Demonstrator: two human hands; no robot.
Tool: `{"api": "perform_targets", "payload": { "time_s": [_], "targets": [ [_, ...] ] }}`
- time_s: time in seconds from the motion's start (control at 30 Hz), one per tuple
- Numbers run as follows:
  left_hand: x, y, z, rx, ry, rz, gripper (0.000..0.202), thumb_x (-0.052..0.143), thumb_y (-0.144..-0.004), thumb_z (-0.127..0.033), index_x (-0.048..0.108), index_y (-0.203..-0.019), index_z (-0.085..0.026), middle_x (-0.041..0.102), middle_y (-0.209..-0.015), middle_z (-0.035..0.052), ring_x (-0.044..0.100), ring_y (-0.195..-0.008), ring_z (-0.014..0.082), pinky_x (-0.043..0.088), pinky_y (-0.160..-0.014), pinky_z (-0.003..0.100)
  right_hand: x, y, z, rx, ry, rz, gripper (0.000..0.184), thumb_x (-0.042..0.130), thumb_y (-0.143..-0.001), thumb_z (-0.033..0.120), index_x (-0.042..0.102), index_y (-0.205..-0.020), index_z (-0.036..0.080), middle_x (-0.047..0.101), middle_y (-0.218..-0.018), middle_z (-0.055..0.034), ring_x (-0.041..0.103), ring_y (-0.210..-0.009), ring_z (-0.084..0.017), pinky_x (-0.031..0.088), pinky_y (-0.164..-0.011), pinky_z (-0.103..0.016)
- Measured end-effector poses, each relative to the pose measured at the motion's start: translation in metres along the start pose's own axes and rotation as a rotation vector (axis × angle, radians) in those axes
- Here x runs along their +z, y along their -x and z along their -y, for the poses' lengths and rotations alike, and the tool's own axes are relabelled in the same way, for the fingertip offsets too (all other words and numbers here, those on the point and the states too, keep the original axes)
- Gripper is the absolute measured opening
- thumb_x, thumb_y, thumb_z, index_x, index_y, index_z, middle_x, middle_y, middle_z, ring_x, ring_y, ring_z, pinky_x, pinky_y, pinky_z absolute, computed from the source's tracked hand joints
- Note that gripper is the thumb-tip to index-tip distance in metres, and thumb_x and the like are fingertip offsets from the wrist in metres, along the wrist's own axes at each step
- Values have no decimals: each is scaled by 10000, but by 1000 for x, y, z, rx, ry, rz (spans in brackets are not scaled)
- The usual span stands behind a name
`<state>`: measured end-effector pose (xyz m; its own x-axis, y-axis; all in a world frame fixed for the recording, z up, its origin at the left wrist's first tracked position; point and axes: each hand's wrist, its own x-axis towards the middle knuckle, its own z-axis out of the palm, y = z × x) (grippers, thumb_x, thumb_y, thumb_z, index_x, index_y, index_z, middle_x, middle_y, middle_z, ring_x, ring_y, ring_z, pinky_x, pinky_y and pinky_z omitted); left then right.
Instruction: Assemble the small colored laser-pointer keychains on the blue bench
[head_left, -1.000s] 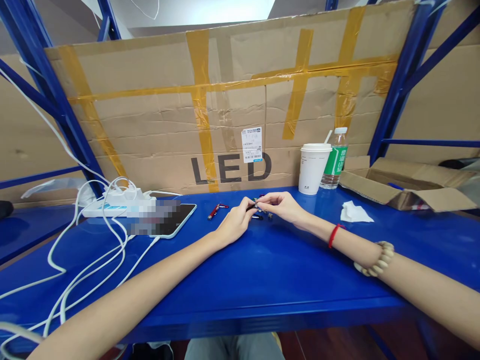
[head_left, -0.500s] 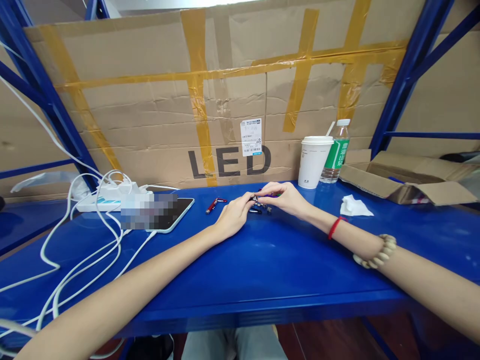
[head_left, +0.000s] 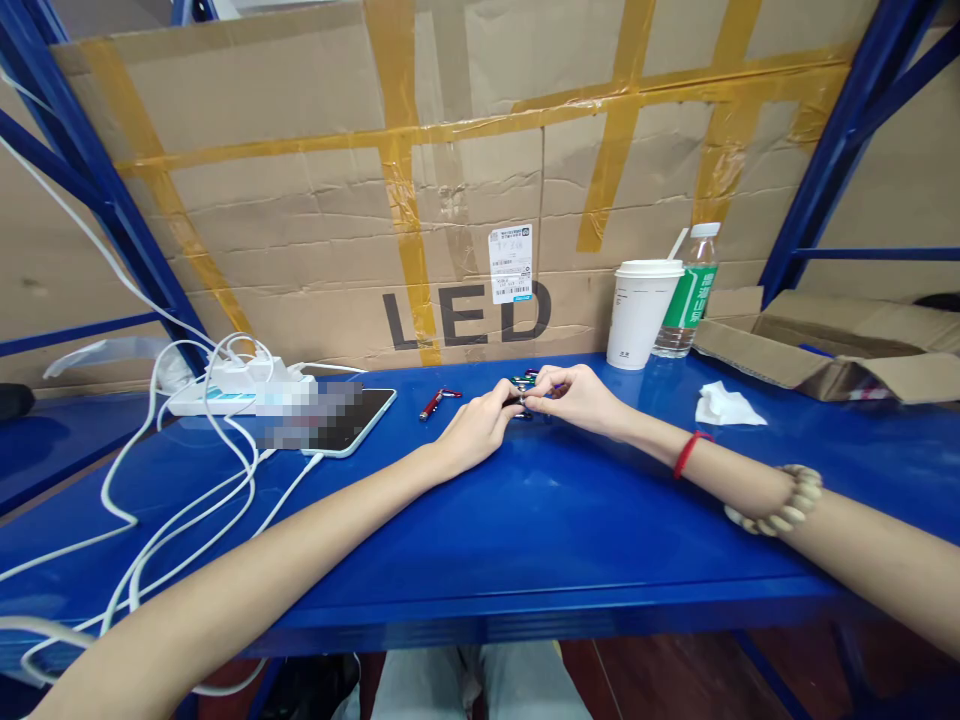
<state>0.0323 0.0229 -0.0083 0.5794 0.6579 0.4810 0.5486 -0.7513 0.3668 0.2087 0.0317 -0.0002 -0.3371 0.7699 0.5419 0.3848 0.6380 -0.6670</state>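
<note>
Both hands meet at the far middle of the blue shelf top (head_left: 525,520). My left hand (head_left: 480,432) and my right hand (head_left: 577,398) are closed in a pinch on one small dark metal part (head_left: 523,401) between their fingertips. A few more small parts (head_left: 525,381) lie just behind the fingers; they are too small to name. A little red pen-shaped piece (head_left: 432,402) lies on the shelf left of my left hand. My right wrist wears a red cord and a bead bracelet.
A dark tablet (head_left: 352,420) and a white power strip (head_left: 225,392) with looping white cables (head_left: 187,500) lie at the left. At the back right stand a white paper cup (head_left: 637,315) and a water bottle (head_left: 686,300), beside a crumpled tissue (head_left: 727,408) and an open cardboard box (head_left: 832,355). Taped cardboard marked LED (head_left: 465,200) closes the back.
The view has tilted and shifted slightly, so everything sits a little to the right. Both hands stay pinched together on the small part, with only slight finger movement.
</note>
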Motion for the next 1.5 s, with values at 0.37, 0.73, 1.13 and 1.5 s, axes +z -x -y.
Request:
{"api": "perform_targets", "payload": {
  "time_s": [0.37,0.73,1.13,1.5],
  "targets": [
    [1,1,0,0,-219,-122,122,345,-859,-282,437,-873,-203,577,-888,29,557,-848,157,438,-728,261,7,2,14,349,-166,-8,403,640,-559,511,652,-647,118,542,-557,1,393,-513,-74,315,-499,-224],
    [1,0,-2,-75,-212,-128,260,366,-854,-291,399,-1106,-238,578,-925,28,547,-885,162,433,-749,269,3,-5,0,308,-111,-35,433,567,-624,551,628,-664,125,556,-587,-9,427,-512,-81,322,-479,-218],
    [0,-4,4,-190,-339,-73,207,409,-831,-296,571,-942,-232,547,-908,40,473,-897,195,387,-758,318,-31,-7,-35,66,635,67,218,533,-740,291,632,-929,248,620,-842,-6,537,-655,-119,409,-594,-222],
    [6,-1,12,-275,-352,-68,334,305,-809,-89,526,-1053,-145,473,-970,100,483,-915,197,405,-783,317,-52,-8,-45,215,914,24,297,423,-816,259,599,-1038,172,606,-1034,-88,546,-955,-206,417,-790,-279]
  ]
}}
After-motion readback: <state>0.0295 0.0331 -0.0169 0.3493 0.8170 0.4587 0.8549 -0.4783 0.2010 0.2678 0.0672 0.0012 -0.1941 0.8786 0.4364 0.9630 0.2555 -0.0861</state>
